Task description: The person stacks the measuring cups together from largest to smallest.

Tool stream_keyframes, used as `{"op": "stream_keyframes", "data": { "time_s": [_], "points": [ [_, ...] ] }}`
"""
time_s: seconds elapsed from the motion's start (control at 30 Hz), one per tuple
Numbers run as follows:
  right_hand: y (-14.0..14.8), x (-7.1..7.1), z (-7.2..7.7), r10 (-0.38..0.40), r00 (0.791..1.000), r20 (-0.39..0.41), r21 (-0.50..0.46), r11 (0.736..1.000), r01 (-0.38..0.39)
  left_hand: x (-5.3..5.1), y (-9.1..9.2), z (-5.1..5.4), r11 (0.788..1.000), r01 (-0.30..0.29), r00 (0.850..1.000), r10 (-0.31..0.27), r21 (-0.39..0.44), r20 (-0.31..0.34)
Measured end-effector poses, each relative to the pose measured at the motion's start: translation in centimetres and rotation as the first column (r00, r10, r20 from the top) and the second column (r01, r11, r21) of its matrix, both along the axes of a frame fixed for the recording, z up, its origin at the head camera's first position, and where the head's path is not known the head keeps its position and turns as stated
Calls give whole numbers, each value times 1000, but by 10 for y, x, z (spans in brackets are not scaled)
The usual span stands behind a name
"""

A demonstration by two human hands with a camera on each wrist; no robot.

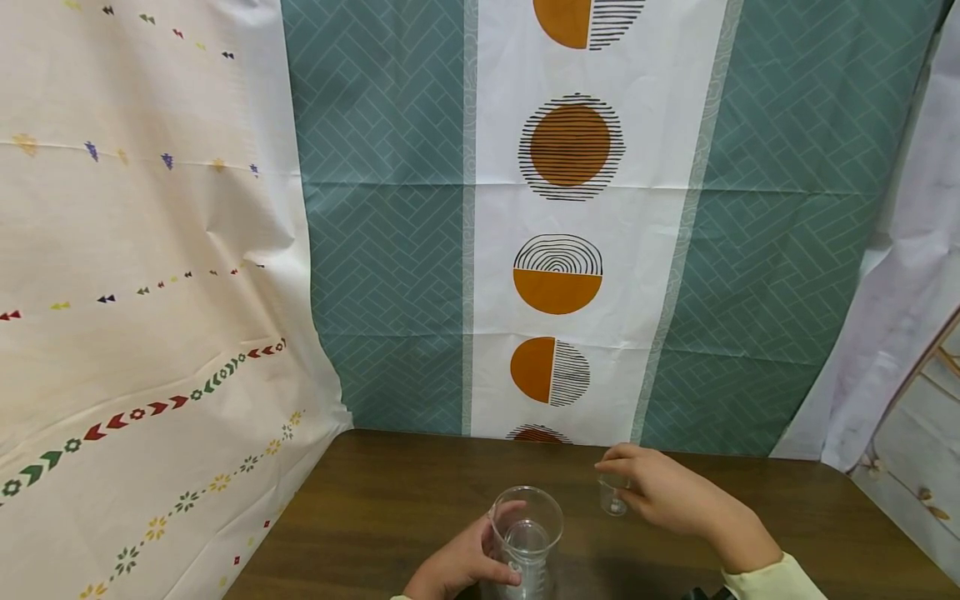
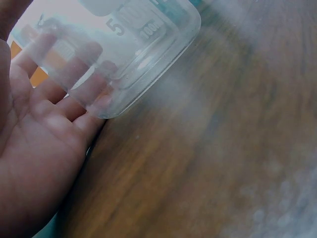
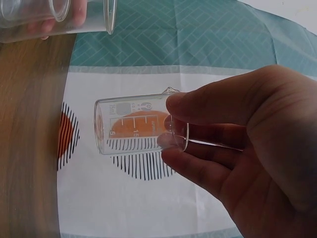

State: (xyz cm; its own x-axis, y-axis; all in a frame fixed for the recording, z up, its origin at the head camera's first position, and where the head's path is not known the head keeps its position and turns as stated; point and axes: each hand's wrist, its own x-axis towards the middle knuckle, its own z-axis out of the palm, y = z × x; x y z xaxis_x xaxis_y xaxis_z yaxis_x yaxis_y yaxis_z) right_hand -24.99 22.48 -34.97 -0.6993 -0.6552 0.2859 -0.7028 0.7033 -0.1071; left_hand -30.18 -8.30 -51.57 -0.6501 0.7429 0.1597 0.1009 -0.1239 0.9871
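My left hand (image 1: 468, 557) (image 2: 42, 139) grips a large clear beaker (image 1: 555, 521) (image 2: 148, 42) from its left side, fingers behind and thumb in front. Inside that beaker sits a smaller clear beaker (image 1: 527, 537), its rim below the outer one. To the right, my right hand (image 1: 667, 493) (image 3: 267, 134) pinches a small clear beaker (image 1: 613, 505) (image 3: 131, 126) near its rim between thumb and fingers. White graduation marks show on the small beaker's wall, and it looks empty. It is held above the table, apart from the large beaker (image 3: 94, 22).
The brown wooden table (image 1: 390, 500) ends at a green and white patterned cloth (image 1: 390, 250) hanging behind it. A cream printed cloth (image 1: 150, 292) hangs along the left side, and a pale cloth (image 1: 885, 292) hangs at the right.
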Motion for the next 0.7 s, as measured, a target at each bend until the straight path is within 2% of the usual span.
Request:
{"op": "stream_keyframes", "data": {
  "time_s": [0.37,0.7],
  "points": [
    [-5,2,2,2,1000,2,-4,1000,-2,-1,-1,-2,999,37,999,-36,31,-23],
    [-7,3,3,1,1000,-1,-7,1000,-1,-2,0,-2,1000,25,1000,-25,14,-8]
  ]
}}
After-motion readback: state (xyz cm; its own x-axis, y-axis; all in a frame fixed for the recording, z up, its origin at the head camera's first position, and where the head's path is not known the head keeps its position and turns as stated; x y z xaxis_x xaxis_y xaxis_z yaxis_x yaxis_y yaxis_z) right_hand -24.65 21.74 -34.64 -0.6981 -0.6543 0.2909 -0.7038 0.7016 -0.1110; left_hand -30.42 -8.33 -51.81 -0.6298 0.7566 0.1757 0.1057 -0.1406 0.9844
